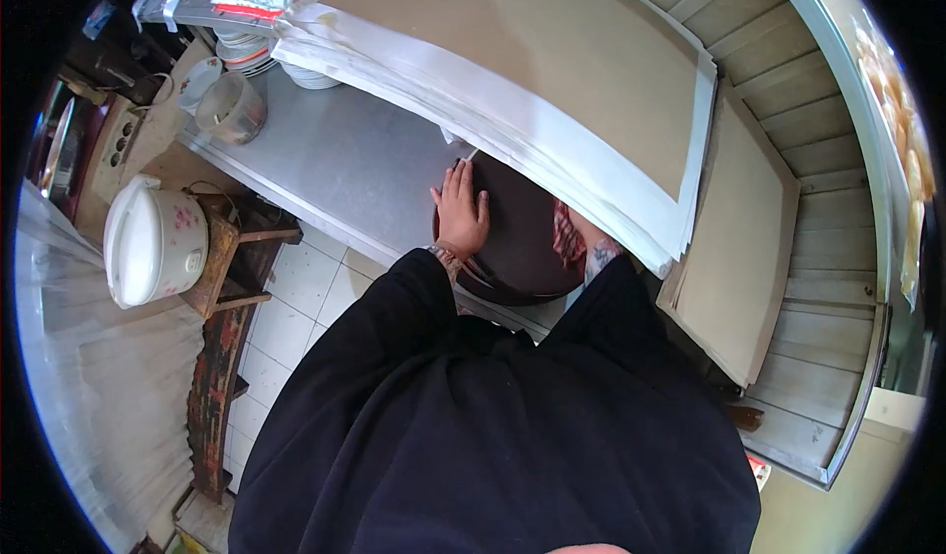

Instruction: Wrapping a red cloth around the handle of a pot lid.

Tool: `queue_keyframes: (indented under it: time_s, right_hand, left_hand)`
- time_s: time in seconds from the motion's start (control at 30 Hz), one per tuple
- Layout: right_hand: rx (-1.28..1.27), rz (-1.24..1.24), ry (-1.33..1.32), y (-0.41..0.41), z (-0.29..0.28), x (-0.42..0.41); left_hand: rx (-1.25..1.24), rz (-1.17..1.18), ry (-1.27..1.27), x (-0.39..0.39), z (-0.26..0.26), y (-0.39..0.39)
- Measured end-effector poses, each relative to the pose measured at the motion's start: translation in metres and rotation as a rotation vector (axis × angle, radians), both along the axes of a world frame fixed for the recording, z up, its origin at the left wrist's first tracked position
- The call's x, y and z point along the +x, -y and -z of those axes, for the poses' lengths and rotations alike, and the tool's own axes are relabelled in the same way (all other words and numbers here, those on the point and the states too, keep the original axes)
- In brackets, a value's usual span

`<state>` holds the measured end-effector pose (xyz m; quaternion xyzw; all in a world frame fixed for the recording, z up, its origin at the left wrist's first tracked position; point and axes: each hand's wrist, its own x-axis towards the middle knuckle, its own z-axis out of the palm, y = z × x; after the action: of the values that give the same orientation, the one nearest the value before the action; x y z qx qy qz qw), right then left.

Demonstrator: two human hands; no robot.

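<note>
A round dark brown tray or lid (517, 236) lies on the grey metal counter (347, 155) right before me, partly under the overhanging stack of paper sheets. My left hand (462, 210) rests flat on its left side, fingers extended, holding nothing. Near its right side is my right hand (584, 229), mostly hidden beneath the edge of the paper stack. A red patterned cloth (567, 236) shows beside that hand; its fingers are out of sight, so the grip on the cloth cannot be made out.
A large stack of brown and white paper sheets (517, 59) overhangs the counter. Stacked plates (247, 55) and a translucent plastic tub (233, 110) stand at the back left. A white rice cooker (155, 243) sits on a wooden stool (222, 258) at left. More sheets (739, 243) lean at right.
</note>
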<state>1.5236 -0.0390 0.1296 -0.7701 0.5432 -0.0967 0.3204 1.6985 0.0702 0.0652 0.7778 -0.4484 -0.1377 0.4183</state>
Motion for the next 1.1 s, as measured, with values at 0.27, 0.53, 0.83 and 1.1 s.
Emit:
queue_keyframes:
  time_s: [0.27,0.53,0.83,1.1]
  right_hand:
    - [0.089,-0.160,0.078,0.009,-0.025,0.073]
    - [0.145,-0.227,0.177,-0.017,-0.050,0.113]
    - [-0.663,-0.235,-0.068,-0.088,0.021,0.030]
    - [-0.604,-0.025,-0.084,-0.103,0.034,-0.032]
  left_hand:
    - [0.027,0.010,0.002,0.001,-0.002,0.002]
    - [0.013,-0.006,-0.038,0.004,-0.002,-0.002]
    - [0.037,-0.022,0.003,0.002,0.010,0.000]
    - [0.039,-0.021,-0.010,0.004,0.005,0.002]
